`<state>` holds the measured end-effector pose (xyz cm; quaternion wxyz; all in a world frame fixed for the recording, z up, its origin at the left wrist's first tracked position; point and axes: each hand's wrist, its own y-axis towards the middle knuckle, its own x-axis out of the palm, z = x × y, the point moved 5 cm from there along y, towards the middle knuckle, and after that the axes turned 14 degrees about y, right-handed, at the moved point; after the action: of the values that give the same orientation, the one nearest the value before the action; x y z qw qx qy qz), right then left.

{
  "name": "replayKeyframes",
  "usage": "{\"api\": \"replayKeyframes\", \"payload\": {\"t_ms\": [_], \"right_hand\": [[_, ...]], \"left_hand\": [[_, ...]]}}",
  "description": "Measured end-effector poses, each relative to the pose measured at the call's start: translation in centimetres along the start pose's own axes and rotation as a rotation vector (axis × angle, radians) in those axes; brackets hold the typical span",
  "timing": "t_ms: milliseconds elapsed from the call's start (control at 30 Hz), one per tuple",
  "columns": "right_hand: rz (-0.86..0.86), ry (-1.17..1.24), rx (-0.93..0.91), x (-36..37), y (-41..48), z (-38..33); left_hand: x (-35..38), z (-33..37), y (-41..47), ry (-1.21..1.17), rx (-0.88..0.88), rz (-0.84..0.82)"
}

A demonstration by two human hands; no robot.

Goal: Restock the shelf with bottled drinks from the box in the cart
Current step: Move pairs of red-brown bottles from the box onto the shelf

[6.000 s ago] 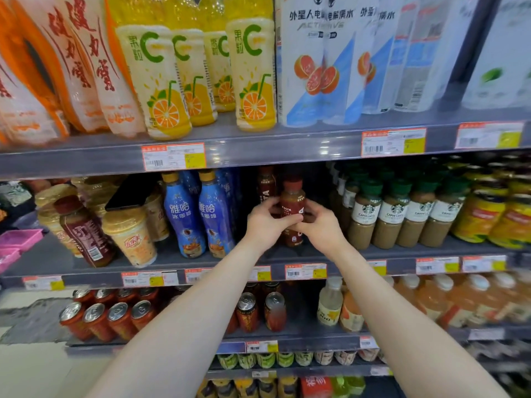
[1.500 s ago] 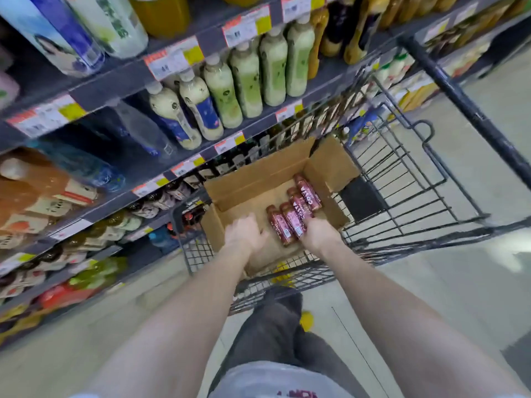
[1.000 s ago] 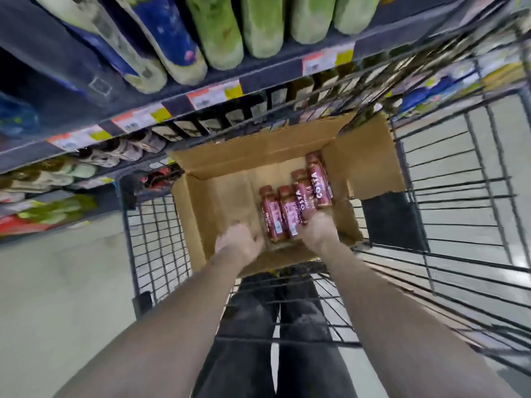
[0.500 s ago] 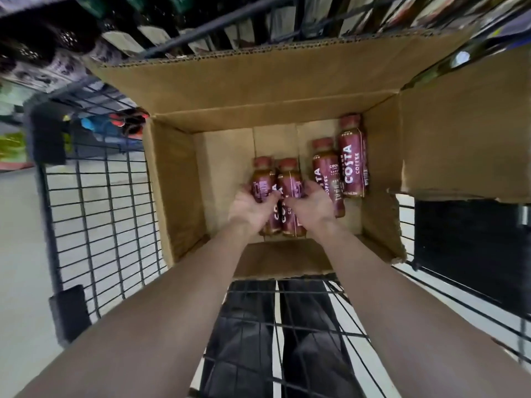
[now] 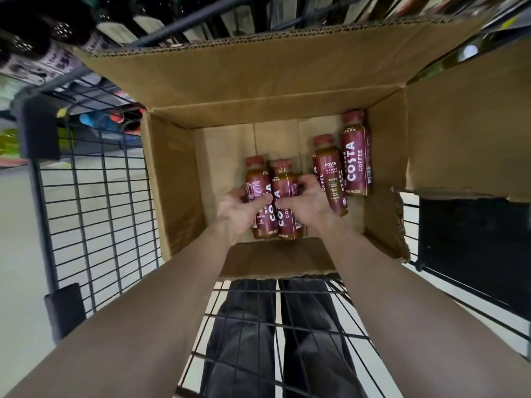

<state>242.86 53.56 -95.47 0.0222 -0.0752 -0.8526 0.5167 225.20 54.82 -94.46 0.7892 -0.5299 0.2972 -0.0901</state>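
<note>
An open cardboard box [image 5: 172,182] sits in the wire cart [image 5: 94,214]. Several maroon Costa coffee bottles lie in it. My left hand [image 5: 240,211] wraps the leftmost bottle [image 5: 255,179]. My right hand [image 5: 306,203] grips the bottle beside it [image 5: 284,185] from the right. These two bottles are pressed side by side between my hands, thumbs meeting over them. Two more bottles lie apart on the box floor to the right, one [image 5: 327,165] by my right hand and one [image 5: 355,156] against the right wall.
The box flaps stand open at the back [image 5: 244,70] and right [image 5: 465,133]. Shelves with dark bottles [image 5: 43,38] run past the cart's far side. My legs [image 5: 275,340] show through the cart's wire floor. Grey floor lies at left.
The view has dropped closer into the box. My hands have closed around the two left bottles, which now sit apart from the two on the right.
</note>
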Motion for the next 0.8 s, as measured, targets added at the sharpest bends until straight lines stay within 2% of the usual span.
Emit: {"api": "replayKeyframes", "payload": {"t_ms": [200, 367, 500, 800], "right_hand": [[-0.077, 0.077, -0.015, -1.0, -3.2, -0.9], [-0.090, 0.197, -0.013, -1.6, -9.0, -4.1], [-0.120, 0.178, -0.112, -0.9, -15.1, -8.0], [-0.181, -0.012, -0.378, 3.2, -26.9, -15.1]], "left_hand": [[-1.5, 0.4, -3.1, 0.037, 0.078, 0.062], [-4.3, 2.5, -9.4, 0.046, 0.143, 0.133], [-8.1, 3.7, -15.5, 0.135, 0.229, 0.276], [-16.6, 3.4, -26.9, -0.051, 0.337, 0.460]]}}
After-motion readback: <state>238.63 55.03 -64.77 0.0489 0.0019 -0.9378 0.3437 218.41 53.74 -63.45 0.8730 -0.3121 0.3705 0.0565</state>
